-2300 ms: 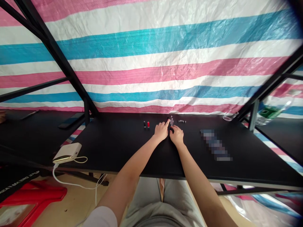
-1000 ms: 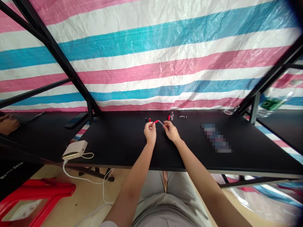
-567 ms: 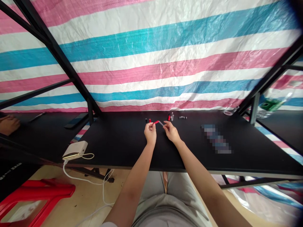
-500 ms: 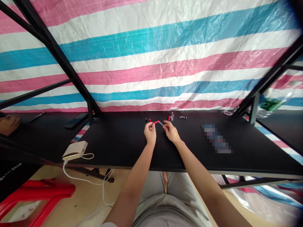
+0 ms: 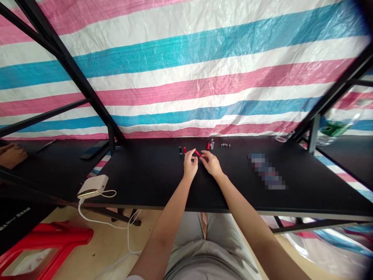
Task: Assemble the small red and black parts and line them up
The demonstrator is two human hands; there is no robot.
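Observation:
A slim red tube-like piece (image 5: 197, 153) slants between my two hands above the black table. My right hand (image 5: 211, 164) pinches its lower right end. My left hand (image 5: 190, 167) has its thumb and index finger apart, the index fingertip at or very near the upper left end of the piece. Whether the clear tube sits inside the red piece is hidden. Just beyond my left hand stand a small black piece (image 5: 180, 150) and a small red piece (image 5: 185, 150). Behind my right hand are a red-and-black piece (image 5: 208, 145) and clear tubes (image 5: 212, 144).
Several small metallic pieces (image 5: 225, 145) lie in a row farther right. A blurred flat item (image 5: 266, 171) rests on the table's right side. A white box with a cable (image 5: 93, 186) sits at the left edge. Another person's hand (image 5: 13, 154) is at the far left.
My left hand has moved right and let go of the red piece. That piece is now at my right hand's fingertips, where the clear tube showed before.

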